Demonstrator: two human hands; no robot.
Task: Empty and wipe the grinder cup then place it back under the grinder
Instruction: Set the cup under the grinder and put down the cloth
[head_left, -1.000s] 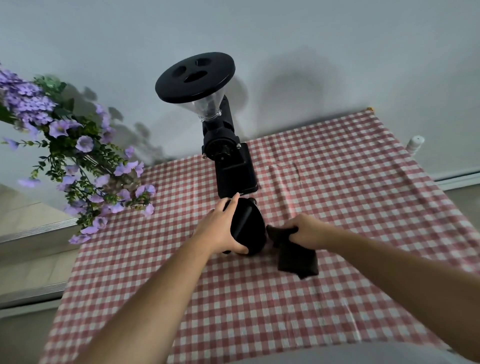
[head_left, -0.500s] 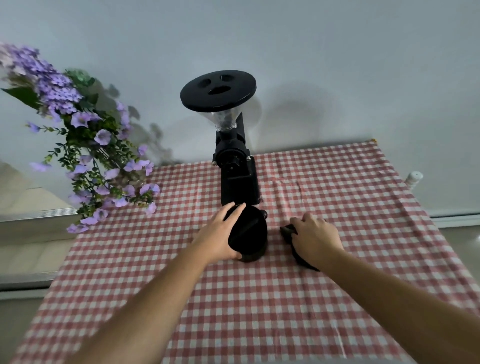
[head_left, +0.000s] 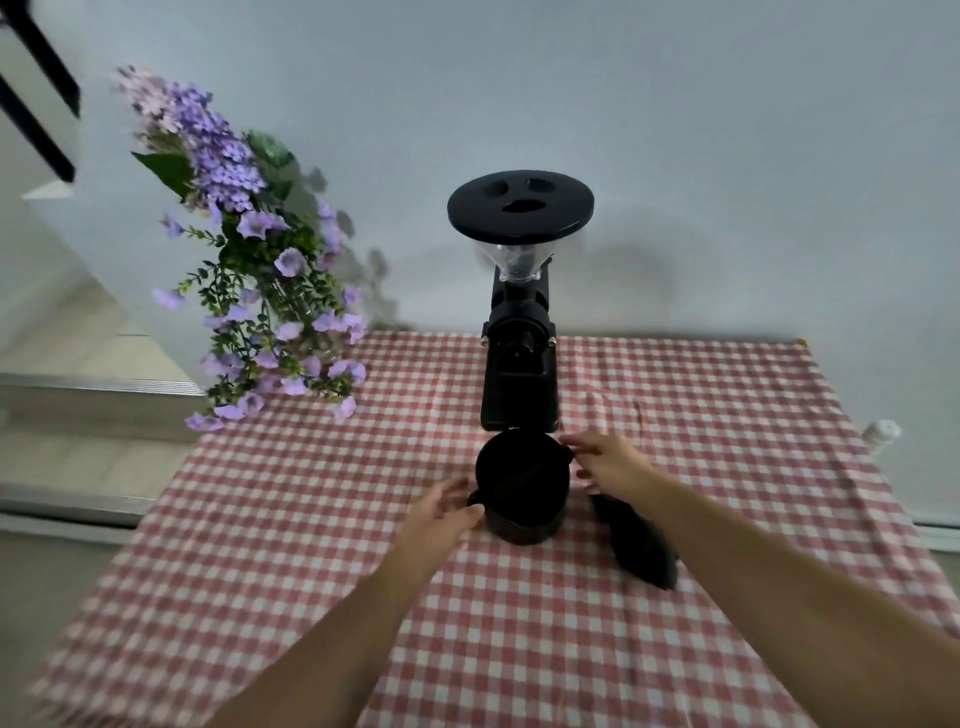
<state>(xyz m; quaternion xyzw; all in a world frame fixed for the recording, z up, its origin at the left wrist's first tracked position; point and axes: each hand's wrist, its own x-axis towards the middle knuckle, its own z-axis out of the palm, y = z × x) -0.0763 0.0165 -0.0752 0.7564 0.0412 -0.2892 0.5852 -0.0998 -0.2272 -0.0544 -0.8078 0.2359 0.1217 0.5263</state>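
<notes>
The black grinder cup (head_left: 522, 486) stands upright on the checked tablecloth, just in front of the base of the black grinder (head_left: 519, 374) and not under its spout. My left hand (head_left: 441, 512) grips the cup's lower left side by the small handle. My right hand (head_left: 605, 462) holds the cup's right rim with its fingertips. A dark cloth (head_left: 641, 551) lies crumpled on the table to the right of the cup, partly under my right forearm, and neither hand touches it.
The red-and-white checked tablecloth (head_left: 311, 545) covers the table up to the pale wall. Purple flowers (head_left: 260, 291) lean over its back left corner. A small white bottle top (head_left: 882, 431) shows past the right edge.
The cup went from tilted in my left hand to upright on the table. My right hand let go of the cloth and moved to the cup's rim. The view tilted upward.
</notes>
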